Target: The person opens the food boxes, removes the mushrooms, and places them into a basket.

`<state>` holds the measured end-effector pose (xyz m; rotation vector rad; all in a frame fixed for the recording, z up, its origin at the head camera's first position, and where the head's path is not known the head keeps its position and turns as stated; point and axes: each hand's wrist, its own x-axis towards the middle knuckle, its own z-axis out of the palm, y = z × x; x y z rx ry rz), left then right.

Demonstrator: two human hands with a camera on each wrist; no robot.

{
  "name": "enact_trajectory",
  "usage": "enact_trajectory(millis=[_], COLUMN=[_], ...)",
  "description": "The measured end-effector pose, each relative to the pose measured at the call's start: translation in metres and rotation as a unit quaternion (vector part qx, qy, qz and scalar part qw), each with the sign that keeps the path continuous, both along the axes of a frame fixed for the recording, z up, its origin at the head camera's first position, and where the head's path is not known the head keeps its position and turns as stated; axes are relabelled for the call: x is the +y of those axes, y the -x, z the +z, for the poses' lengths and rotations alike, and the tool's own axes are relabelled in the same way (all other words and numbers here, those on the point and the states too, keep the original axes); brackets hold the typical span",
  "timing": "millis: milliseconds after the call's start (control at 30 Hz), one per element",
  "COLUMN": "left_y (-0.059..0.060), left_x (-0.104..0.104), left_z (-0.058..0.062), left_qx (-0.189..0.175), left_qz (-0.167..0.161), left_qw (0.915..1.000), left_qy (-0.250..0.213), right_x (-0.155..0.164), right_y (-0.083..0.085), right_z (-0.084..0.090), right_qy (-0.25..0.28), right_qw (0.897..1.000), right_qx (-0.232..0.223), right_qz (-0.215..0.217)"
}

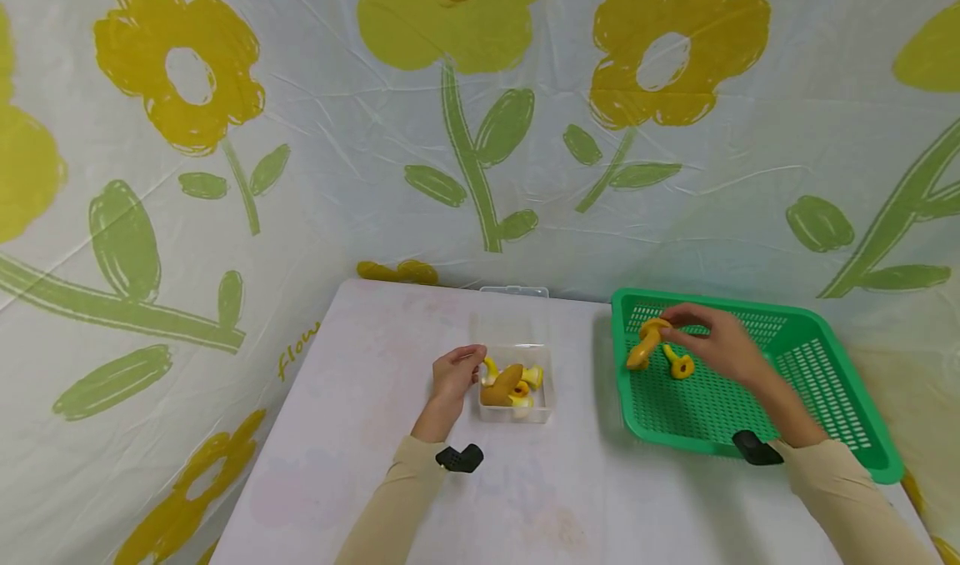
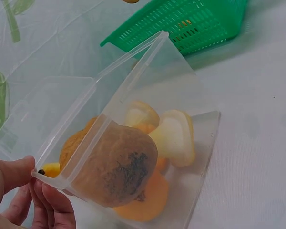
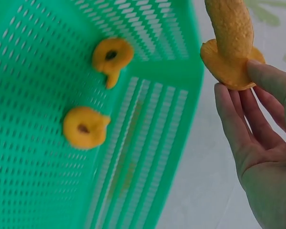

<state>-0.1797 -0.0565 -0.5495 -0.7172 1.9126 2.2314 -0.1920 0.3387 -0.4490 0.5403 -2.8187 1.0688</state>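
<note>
A clear plastic box [image 1: 516, 416] stands mid-table and holds several yellow and brown mushroom-shaped toys [image 1: 504, 384]. My left hand [image 1: 468, 365] pinches its left rim. Seen from the left wrist, the thumb and fingers [image 2: 50, 202] clamp the box [image 2: 133, 81] at its near corner, next to a brown toy [image 2: 119, 167]. My right hand [image 1: 672, 323] pinches an orange mushroom toy [image 1: 643, 347] above the green basket [image 1: 720, 301]. In the right wrist view that toy [image 3: 231, 43] hangs from the fingertips [image 3: 229, 102], just outside the basket [image 3: 38, 181], where two yellow toys [image 3: 85, 126] lie.
The box's hinged lid [image 1: 513, 292] lies open behind it. A flower-printed cloth covers the table [image 1: 360, 432] and the wall behind. The basket sits at the right side, near the table's right edge. Black wrist cameras [image 1: 459, 458] sit on both forearms.
</note>
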Motion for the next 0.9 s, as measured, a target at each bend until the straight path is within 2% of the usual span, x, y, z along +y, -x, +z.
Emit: enact_trajectory(millis=[233, 500, 667, 900], left_y=[0.002, 0.003, 0.002, 0.002], left_x=[-0.002, -0.002, -0.001, -0.002], left_z=[-0.003, -0.003, -0.004, -0.002], left_qx=[-0.002, -0.01, -0.008, -0.007], left_qz=[0.0, -0.003, -0.003, -0.006], left_qw=[1.0, 0.9999, 1.0, 1.0], left_qy=[-0.002, 0.001, 0.0, 0.001], right_x=[0.023, 0.034, 0.029, 0.018], right_y=[0.002, 0.012, 0.018, 0.024], right_z=[-0.008, -0.03, -0.04, -0.049], right_qy=[-0.046, -0.111, -0.116, -0.115], right_qw=[0.999, 0.992, 0.988, 0.978], right_qx=[-0.002, -0.053, -0.075, -0.141], right_qz=[0.009, 0.038, 0.075, 0.098])
